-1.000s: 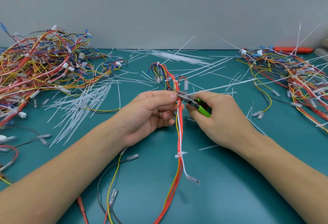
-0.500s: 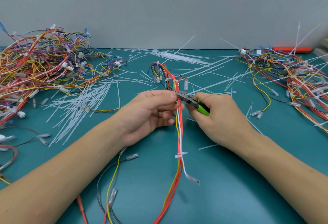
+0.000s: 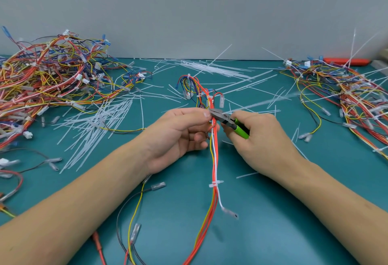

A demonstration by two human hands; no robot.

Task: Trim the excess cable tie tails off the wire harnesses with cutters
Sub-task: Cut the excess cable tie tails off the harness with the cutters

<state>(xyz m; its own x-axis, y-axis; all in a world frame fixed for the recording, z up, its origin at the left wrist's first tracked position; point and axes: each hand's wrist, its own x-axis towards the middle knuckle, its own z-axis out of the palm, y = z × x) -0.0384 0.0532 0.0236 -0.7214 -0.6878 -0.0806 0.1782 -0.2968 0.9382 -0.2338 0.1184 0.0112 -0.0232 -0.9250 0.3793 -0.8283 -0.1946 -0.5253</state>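
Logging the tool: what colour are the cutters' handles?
Bright green, on the cutters in the head view.

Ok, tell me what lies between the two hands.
Head view: between the left hand and right hand runs the red-orange wire harness, with the cutters nosed against it.

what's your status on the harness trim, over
Left hand pinching harness; right hand gripping cutters. Cutter nose at the bundle, tie tail sticking out right. Nothing blocking.
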